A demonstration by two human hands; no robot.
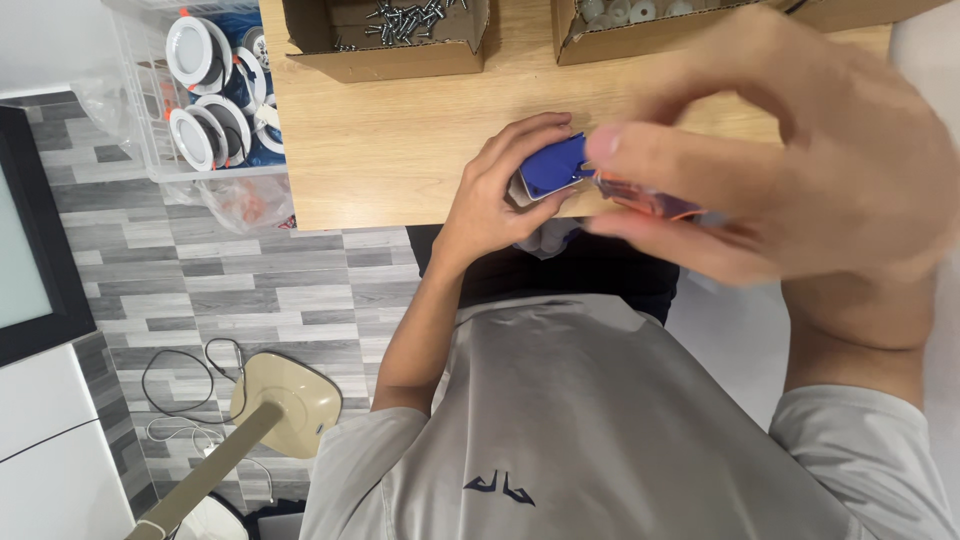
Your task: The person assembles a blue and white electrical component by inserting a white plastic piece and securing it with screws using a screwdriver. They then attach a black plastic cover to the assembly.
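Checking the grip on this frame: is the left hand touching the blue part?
Touching. The head view shows the left hand with its fingers curled over the blue part and its thumb pressed against the part's lower edge, no gap visible.

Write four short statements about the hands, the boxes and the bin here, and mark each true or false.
1. The left hand holds a small blue part. True.
2. The right hand lies flat on the wooden table. False: it is raised, pinching an orange piece against the blue part.
3. The cardboard box holds screws. True.
4. The clear bin sits on the table. False: it stands beside it, holding round white fittings.
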